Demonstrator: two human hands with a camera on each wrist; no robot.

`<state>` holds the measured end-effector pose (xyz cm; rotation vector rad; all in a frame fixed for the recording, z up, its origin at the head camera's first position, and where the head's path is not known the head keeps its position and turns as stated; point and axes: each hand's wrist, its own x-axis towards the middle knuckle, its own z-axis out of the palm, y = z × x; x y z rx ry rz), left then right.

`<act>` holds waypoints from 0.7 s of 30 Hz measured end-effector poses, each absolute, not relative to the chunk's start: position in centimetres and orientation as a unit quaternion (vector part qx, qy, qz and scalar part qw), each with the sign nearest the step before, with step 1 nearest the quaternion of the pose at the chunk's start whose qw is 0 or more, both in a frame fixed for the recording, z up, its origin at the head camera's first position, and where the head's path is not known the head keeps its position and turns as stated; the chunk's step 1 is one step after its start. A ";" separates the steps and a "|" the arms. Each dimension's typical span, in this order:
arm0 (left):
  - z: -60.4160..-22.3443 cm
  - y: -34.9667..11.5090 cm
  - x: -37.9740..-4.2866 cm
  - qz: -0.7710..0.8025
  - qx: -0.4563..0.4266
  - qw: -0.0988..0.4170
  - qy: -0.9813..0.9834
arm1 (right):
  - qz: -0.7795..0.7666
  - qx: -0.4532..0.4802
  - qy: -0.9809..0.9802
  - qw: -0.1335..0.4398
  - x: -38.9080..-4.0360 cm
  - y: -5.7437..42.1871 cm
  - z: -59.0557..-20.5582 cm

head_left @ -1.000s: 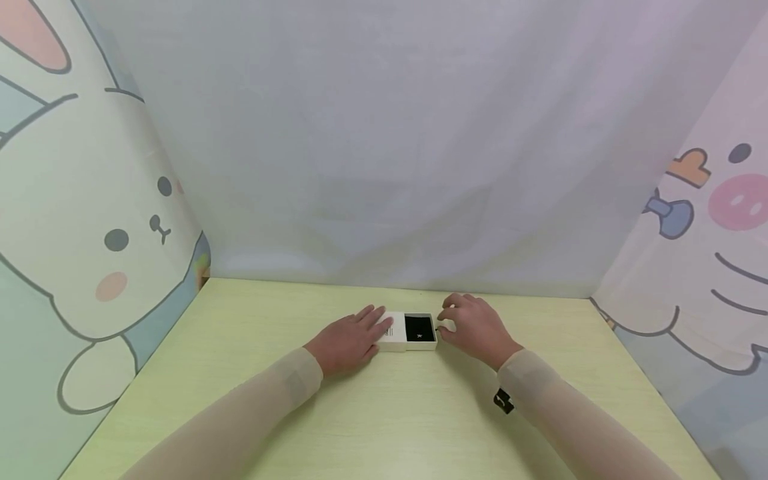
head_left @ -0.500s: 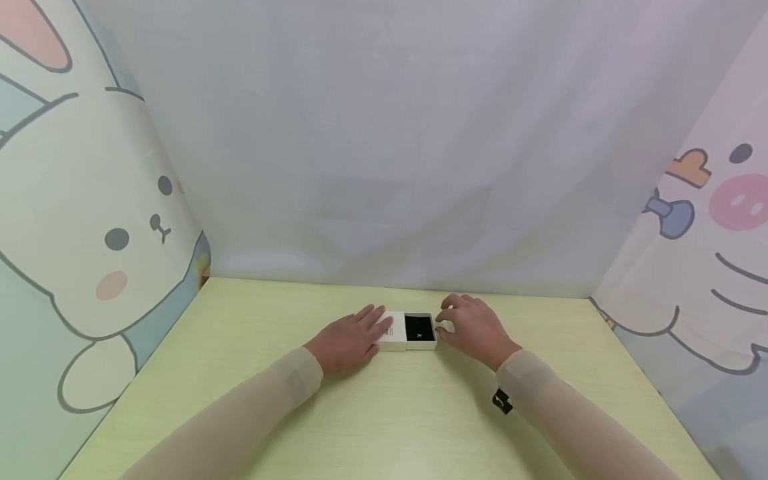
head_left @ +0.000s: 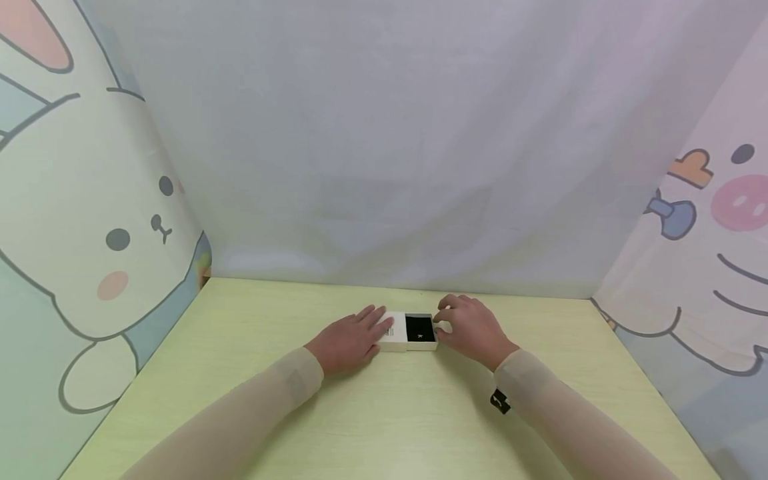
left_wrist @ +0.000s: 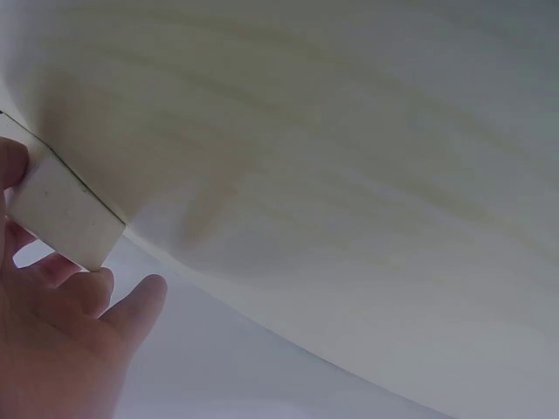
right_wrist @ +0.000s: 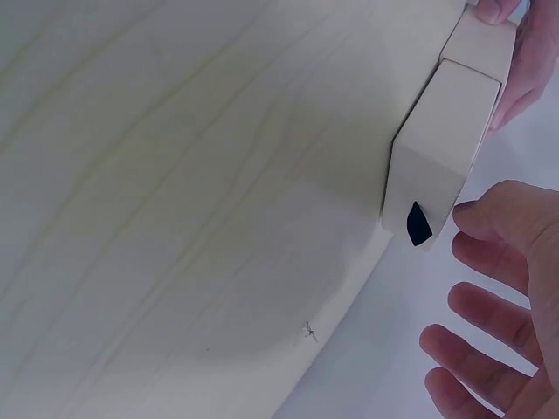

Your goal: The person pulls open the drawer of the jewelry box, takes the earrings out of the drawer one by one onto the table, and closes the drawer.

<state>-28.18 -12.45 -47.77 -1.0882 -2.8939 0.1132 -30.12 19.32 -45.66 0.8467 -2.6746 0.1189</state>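
A small white drawer box lies on the table, its sleeve to the left and its tray slid partly out to the right. Inside the tray shows a black surface with a small pale star-like mark. My left hand rests on the sleeve, fingers spread over its top. At the tray's outer end is my right hand, fingers loosely bent, thumb tip close to the end wall; contact is unclear. In the right wrist view a black pull tab sticks out of that end, not between the fingers.
The pale wooden table runs back to a hanging grey-white cloth. Cartoon-printed cloths stand at the left and right. A small black object hangs beneath the right cuff.
My right hand has shifted very slightly left, towards the end of the tray. The left hand and the box look the same.
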 end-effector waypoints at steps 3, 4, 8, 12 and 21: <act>-47.8 -12.5 -28.2 0.045 -0.356 0.033 -0.933 | 0.040 0.297 -0.940 0.162 -30.2 19.3 -45.7; -47.8 -12.4 -28.2 0.047 -0.357 0.037 -0.932 | 0.038 0.297 -0.941 0.161 -30.2 19.3 -45.7; -47.9 -12.5 -28.2 0.052 -0.359 0.042 -0.931 | 0.037 0.297 -0.940 0.161 -30.1 19.2 -45.7; -47.9 -12.4 -28.2 0.051 -0.357 0.037 -0.932 | 0.037 0.303 -0.938 0.166 -30.1 19.1 -45.7; -47.9 -12.4 -28.2 0.052 -0.356 0.037 -0.932 | 0.031 0.311 -0.934 0.170 -30.3 18.8 -45.7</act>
